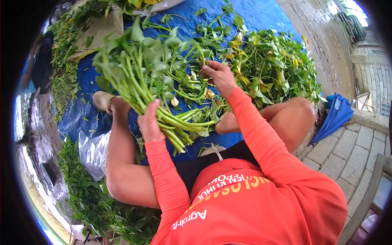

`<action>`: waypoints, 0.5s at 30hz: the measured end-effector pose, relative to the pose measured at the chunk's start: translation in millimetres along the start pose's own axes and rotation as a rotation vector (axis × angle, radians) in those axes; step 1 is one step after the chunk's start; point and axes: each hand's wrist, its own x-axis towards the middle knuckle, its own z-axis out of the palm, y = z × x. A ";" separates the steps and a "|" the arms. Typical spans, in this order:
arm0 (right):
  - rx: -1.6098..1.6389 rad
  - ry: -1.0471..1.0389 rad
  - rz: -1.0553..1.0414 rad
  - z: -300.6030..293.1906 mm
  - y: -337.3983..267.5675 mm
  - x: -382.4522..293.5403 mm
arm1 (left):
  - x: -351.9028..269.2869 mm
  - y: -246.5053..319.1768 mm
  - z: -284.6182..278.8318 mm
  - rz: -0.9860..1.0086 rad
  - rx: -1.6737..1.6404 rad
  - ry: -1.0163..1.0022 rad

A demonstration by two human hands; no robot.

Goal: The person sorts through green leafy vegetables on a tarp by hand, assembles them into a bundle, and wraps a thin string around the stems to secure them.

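Observation:
My left hand (150,122) is closed around a thick bunch of long green leafy stems (131,78). The leaves point away from me, and the cut ends (180,144) stick out toward my lap. To the right, my right hand (219,75) pinches a single curved green stem (199,50) between thumb and fingers. Below that hand lie loose stems, leaves and a few dry, yellowed leaves (210,94) on a blue tarp (260,15). The bunch hides part of the tarp and of the loose greens behind it.
A large heap of leafy vines (275,64) rises at the right. Cut greens (64,67) spread along the left beside a tan sack (105,29). Near my left leg are a clear plastic bag (93,153) and more greens (92,199). A folded blue umbrella (335,114) leans at the right.

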 end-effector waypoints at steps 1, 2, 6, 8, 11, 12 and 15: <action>-0.018 -0.030 -0.045 -0.1 -8.1 -6.1 | -1.7 -4.0 2.6 0.006 -0.014 -0.035; -0.025 -0.042 -0.067 -1.3 -15.6 -14.6 | -1.2 -6.1 1.8 0.003 -0.035 -0.049; -0.031 -0.035 -0.180 2.4 -41.0 -46.6 | -4.9 -15.9 -1.4 0.025 -0.076 -0.088; -0.040 0.038 -0.323 -0.8 -37.2 -50.7 | -9.4 -18.3 2.6 0.030 -0.075 -0.109; -0.193 0.182 -0.581 16.5 -54.0 -59.2 | -9.0 -26.0 -3.9 0.073 -0.063 -0.121; -0.219 0.195 -0.636 28.7 -55.6 -57.3 | -9.4 -27.0 -4.2 0.074 -0.047 -0.109; -0.449 0.128 -0.666 78.4 -62.3 -66.4 | -8.3 -32.1 -13.1 0.049 -0.026 -0.137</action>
